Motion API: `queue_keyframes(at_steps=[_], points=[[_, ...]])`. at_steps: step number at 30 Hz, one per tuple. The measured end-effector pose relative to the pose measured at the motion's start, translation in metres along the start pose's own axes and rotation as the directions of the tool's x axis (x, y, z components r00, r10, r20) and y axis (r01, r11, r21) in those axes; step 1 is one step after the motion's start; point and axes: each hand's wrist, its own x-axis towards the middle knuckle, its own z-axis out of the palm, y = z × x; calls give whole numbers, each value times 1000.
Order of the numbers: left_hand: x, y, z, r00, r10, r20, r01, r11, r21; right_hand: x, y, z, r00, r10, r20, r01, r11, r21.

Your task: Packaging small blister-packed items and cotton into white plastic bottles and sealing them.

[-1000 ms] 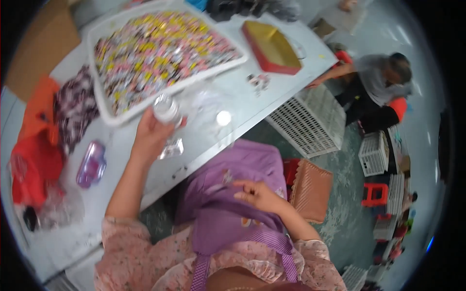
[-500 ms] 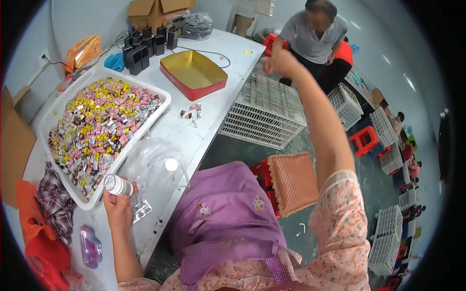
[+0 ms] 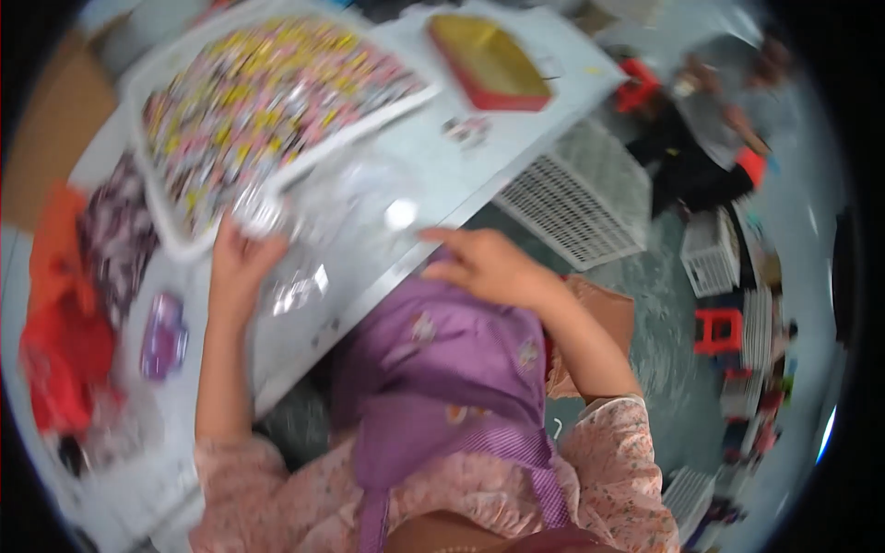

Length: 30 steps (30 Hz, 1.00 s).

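Observation:
My left hand (image 3: 241,263) is closed round a small clear-and-white jar (image 3: 261,212), blurred by motion, beside the near rim of a white tray (image 3: 318,147) heaped with small wrapped candies (image 3: 267,101). My right hand (image 3: 489,265) holds nothing; its fingers are apart and point left over the table's edge, above my purple apron. Just left of its fingertips a white round lid (image 3: 400,214) lies amid clear plastic (image 3: 355,189). Between my hands on the table is a shiny silvery piece (image 3: 300,290), too smeared to name.
A red box with a gold inside (image 3: 493,69) stands toward the table's far end. Red bags (image 3: 69,355), checked cloth (image 3: 120,235) and a purple case (image 3: 164,336) lie at the left. White crates (image 3: 585,194), a brown-cushioned stool (image 3: 599,318) and a person (image 3: 705,138) are to the right.
My right arm has come down from pointing outward to beside the table edge. My view has swung, shifting the scene. The left hand still grips the jar; the person at right leans over.

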Motion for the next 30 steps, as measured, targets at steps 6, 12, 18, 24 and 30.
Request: queue_keyframes(at_steps=[6, 12, 18, 24, 30], points=[[4, 6, -4, 999, -45, -31, 46, 998, 39, 28, -25, 24, 990, 137, 22, -138, 985, 102], [-5, -8, -15, 998, -44, 45, 45, 999, -6, 81, -27, 60, 973, -179, -146, 126, 942, -311], [-9, -11, -12, 971, -201, 128, 193, 978, 74, 110, -11, 67, 990, -5, -138, -80, 789, -609], [-5, -16, -16, 964, -234, 125, 226, 971, 76, 122, 0, 73, 990, -112, -85, 72, 924, -374], [-3, -20, -18, 971, -217, 96, 202, 968, 147, 123, -3, 65, 964, 123, -235, -176, 960, -220]])
